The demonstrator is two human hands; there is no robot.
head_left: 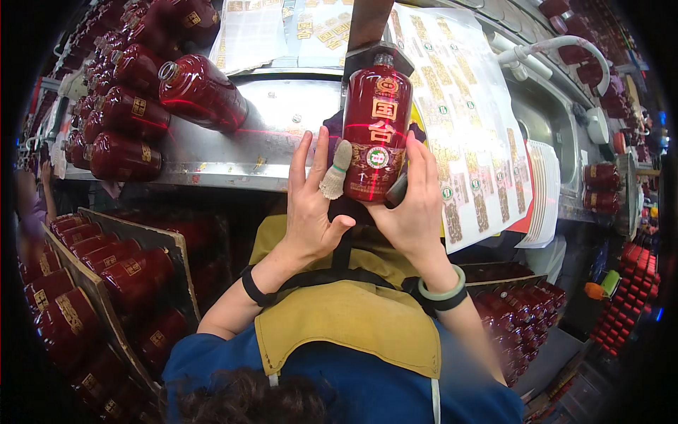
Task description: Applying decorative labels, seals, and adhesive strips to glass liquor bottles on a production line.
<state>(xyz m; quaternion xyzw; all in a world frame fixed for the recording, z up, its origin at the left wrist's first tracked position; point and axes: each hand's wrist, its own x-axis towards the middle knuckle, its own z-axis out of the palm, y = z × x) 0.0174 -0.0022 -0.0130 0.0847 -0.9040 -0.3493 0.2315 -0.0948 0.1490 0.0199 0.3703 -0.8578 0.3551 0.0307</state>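
A dark red glass bottle [378,120] with gold lettering and a round green-and-white emblem lies in front of me, its neck pointing away. Behind its neck is a metal holder [385,53]. My right hand [415,208] grips the bottle's lower right, with the fingers along its side and the thumb at the base. At the bottle's left side, my left hand [314,208] has its fingers stretched out and the thumb apart. A knitted finger sleeve [335,173] with a green band covers one left finger, close to the glass.
Similar red bottles [131,113] crowd the metal bench at left, one larger bottle [201,92] nearer me. Sheets of gold decals [466,141] lie right of the holder; more decals [321,28] lie beyond. A sink [544,113] with a white faucet [565,46] stands farther right. Bottle-filled crates [138,272] sit below.
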